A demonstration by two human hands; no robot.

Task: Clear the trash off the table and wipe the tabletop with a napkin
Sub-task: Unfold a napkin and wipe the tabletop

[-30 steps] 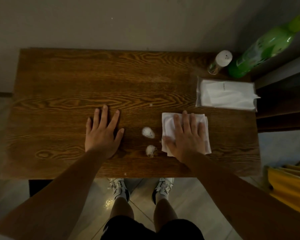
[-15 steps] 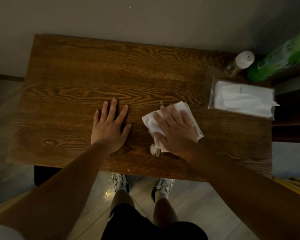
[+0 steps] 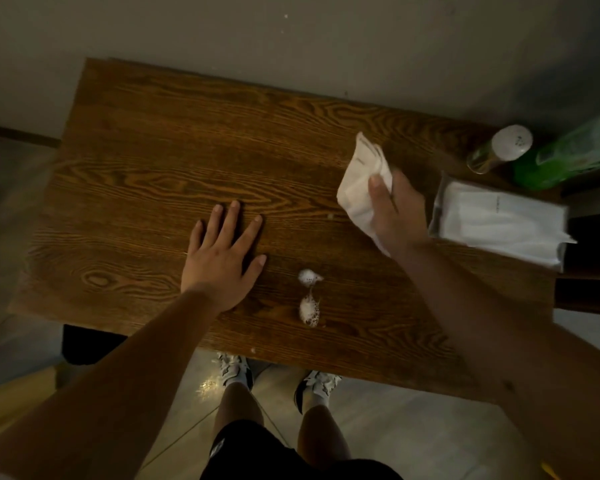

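Observation:
Two small white crumpled scraps of trash (image 3: 309, 294) lie on the dark wooden table (image 3: 174, 157) near its front edge, one just behind the other. My left hand (image 3: 222, 258) rests flat on the tabletop, fingers spread, to the left of the scraps. A white folded napkin (image 3: 359, 183) is gripped in my right hand (image 3: 394, 213), which is at the right of the table, behind and to the right of the scraps. The napkin's far corner sticks up toward the wall.
A clear pack of white napkins (image 3: 499, 221) lies at the table's right edge. Behind it stand a small jar with a white lid (image 3: 503, 147) and a green bottle (image 3: 572, 154). A wall runs along the table's far side. My legs and shoes (image 3: 236, 370) are below the front edge.
My right hand has moved with the napkin from over the scraps back and to the right, uncovering both scraps. The left hand stays flat on the table.

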